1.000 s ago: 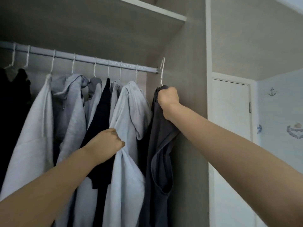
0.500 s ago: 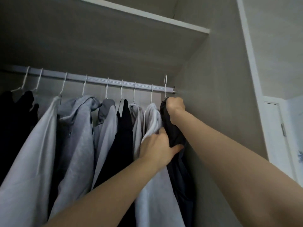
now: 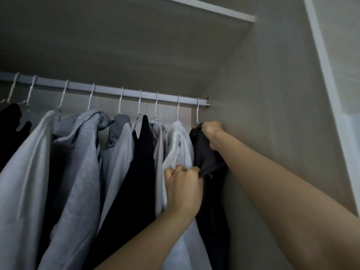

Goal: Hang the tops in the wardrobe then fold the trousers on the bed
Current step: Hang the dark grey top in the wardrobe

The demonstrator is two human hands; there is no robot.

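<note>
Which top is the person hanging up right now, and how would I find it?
Follow the white rail under the shelf to its right end, by the wardrobe's side wall. The last hanger there carries the dark grey top, held by the right hand near its top and the left hand lower down. Its neighbour is pale; this one is dark and outermost.

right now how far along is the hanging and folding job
Done: a row of tops hangs from the rail. In hand: the dark top at the rail's right end, its hanger hooked on; the right hand grips its shoulder and the left hand pinches its fabric lower down. Left: folding the trousers; neither they nor the bed show here.
</note>
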